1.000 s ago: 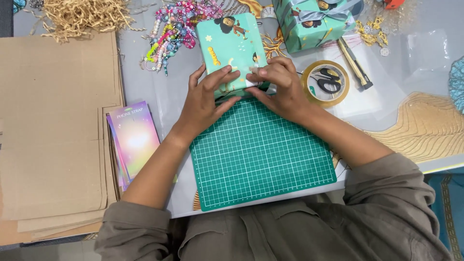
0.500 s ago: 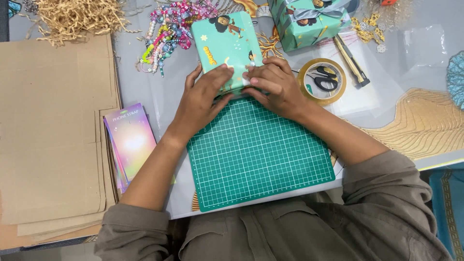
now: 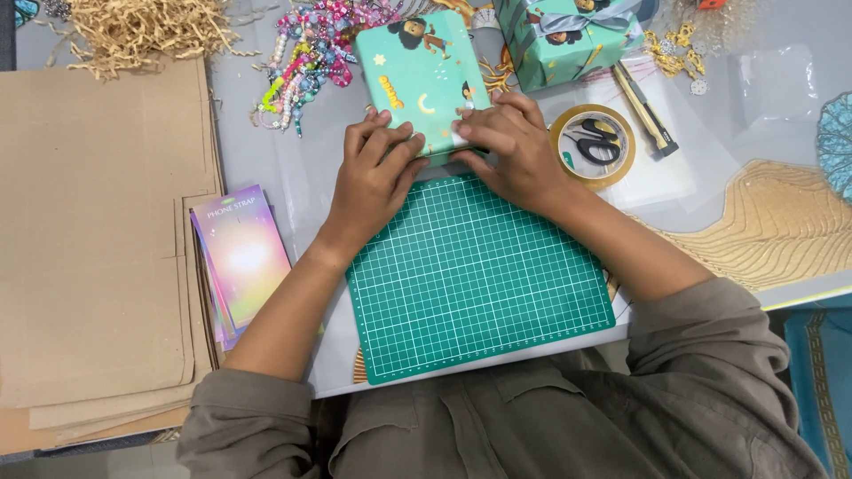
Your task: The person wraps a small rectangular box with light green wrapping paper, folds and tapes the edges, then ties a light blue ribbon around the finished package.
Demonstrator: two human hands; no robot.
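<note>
A flat box wrapped in teal patterned paper [image 3: 422, 75] lies just beyond the far edge of a green gridded cutting mat [image 3: 475, 275]. My left hand [image 3: 373, 177] presses flat on the box's near left corner. My right hand [image 3: 515, 146] presses on its near right edge, fingertips on the folded paper. Both hands cover the box's near end.
A second wrapped box with a ribbon [image 3: 568, 35] stands behind. A tape roll [image 3: 593, 146] encircles small scissors, with a craft knife [image 3: 646, 111] beside it. Bead strands [image 3: 306, 44], shredded paper [image 3: 146, 31], stacked cardboard [image 3: 93, 239] and iridescent cards [image 3: 241, 257] lie to the left.
Both hands have stayed pressed on the near end of the wrapped box; the fingers shifted only slightly along the fold.
</note>
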